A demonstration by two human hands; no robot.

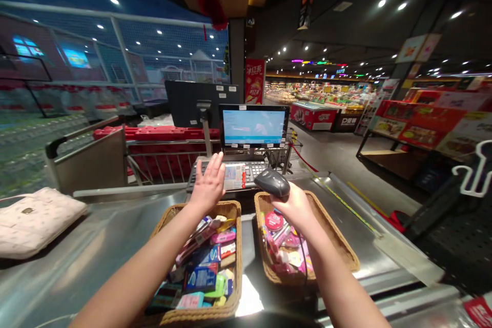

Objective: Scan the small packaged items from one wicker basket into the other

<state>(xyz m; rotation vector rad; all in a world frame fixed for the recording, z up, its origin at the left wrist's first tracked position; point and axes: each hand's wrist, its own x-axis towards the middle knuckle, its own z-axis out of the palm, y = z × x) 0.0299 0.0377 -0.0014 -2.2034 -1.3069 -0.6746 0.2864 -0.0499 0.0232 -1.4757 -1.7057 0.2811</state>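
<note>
My left hand [208, 182] is stretched forward over the keyboard, its back toward me and its fingers extended. At its right edge is a small flat packet [233, 176], pale with a red-orange strip; it appears gripped by the thumb, which is mostly hidden. A black handheld barcode scanner [272, 183] is gripped in my right hand [294, 207], its head pointing left toward the packet. Below my left forearm stands a wicker basket [238, 266] filled with small boxed goods. Under my right hand is a second wicker basket [334, 225] with pink items and a round red tin [274, 221].
A lit monitor [254, 127] stands behind the keyboard [255, 169], beside another screen's dark back [188, 102]. On the metal counter [126, 220], a pale handbag [38, 220] lies at left. The scanner's cable hangs over the right basket. Shelves of boxed goods [426, 118] stand at right.
</note>
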